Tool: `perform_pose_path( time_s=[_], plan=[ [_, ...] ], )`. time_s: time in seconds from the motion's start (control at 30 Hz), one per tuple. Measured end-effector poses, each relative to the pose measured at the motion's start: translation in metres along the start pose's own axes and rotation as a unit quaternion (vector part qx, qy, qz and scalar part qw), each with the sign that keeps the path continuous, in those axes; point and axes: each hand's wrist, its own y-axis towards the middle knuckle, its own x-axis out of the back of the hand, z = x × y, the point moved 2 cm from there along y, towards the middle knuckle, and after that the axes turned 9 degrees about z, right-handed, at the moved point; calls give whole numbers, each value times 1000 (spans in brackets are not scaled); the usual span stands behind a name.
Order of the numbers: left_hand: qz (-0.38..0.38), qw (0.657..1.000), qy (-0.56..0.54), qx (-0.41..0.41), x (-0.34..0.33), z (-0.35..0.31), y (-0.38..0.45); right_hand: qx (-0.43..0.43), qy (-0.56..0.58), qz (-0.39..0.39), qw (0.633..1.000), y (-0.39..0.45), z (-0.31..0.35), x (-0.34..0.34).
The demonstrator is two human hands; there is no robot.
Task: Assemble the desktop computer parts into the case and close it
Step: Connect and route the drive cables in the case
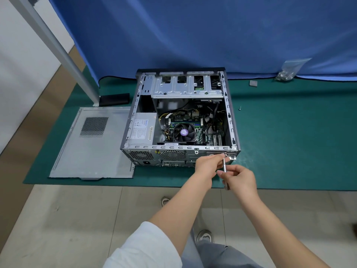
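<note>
Driving a screw | right hand (pixel 240 177) grips screwdriver (pixel 224 167), shaft pointing up-and-away into rear corner of open case (pixel 229 120) | left hand (pixel 207 163) pinches tip, nearer the case | side panel (pixel 90 144) flat left.

One open computer case (pixel 179 117), one side panel (pixel 90 144), one screwdriver (pixel 224 167), one loose screw (pixel 239 108), one bag of screws (pixel 286 74), two hands showing: left hand (pixel 207 165), right hand (pixel 240 179).
</note>
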Motion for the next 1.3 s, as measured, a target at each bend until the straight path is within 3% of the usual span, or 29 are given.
perform_pose_path(
  time_s=[0.53,0.83,1.03,1.3],
  plan=[
    [-6,999,-26,-20,0,4,1,11,7,5,1000,-4,2,1],
    [-13,999,26,-26,1,4,2,15,48,13,999,-4,1,1],
    [-32,998,25,-45,2,7,6,-54,72,56,994,-1,3,2],
    [-11,998,50,-34,-1,10,6,-57,73,59,994,2,2,2]
  ],
)
